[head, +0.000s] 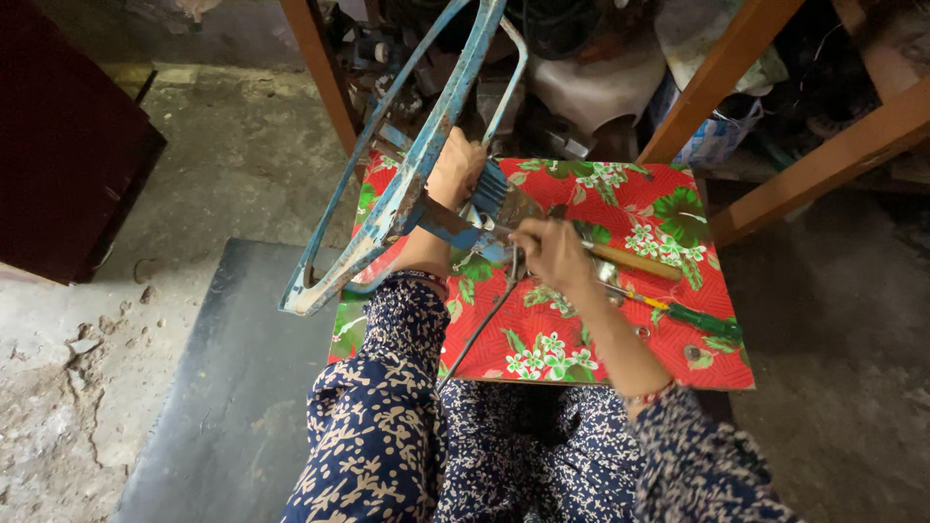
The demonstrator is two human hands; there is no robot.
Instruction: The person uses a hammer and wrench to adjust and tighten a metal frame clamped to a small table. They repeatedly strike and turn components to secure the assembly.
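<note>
Blue metal frame (407,184), its paint chipped and worn, stood tilted across the upper centre of the frame, its lower end projecting past the left edge of the desk (668,334) toward the lower left. The desk was covered in a red cloth with green leaves and white flowers. The left hand (455,169) was clamped around the frame at the desk's upper left corner. The right hand (552,252), at the centre of the picture, had its fingers drawn together on a small metal tool (513,263) set against the frame's lower bar; the tool's exact kind could not be told. A wooden-handled tool (630,261) lay just right of that hand, its head hidden behind the frame and fingers. A green-handled screwdriver (693,318) lay toward the desk's right edge, with small metal fittings (693,353) near it.

A pale blue plastic bag (717,136) sat behind the desk at upper right, between slanted wooden posts (722,68); no label on it could be read. Cluttered parts filled the upper centre behind the frame. A dark flat mat (242,387) lay on the concrete floor (242,165) at lower left, and a dark red cabinet (68,145) stood at the left edge. Open floor lay to the left of the desk and to its right.
</note>
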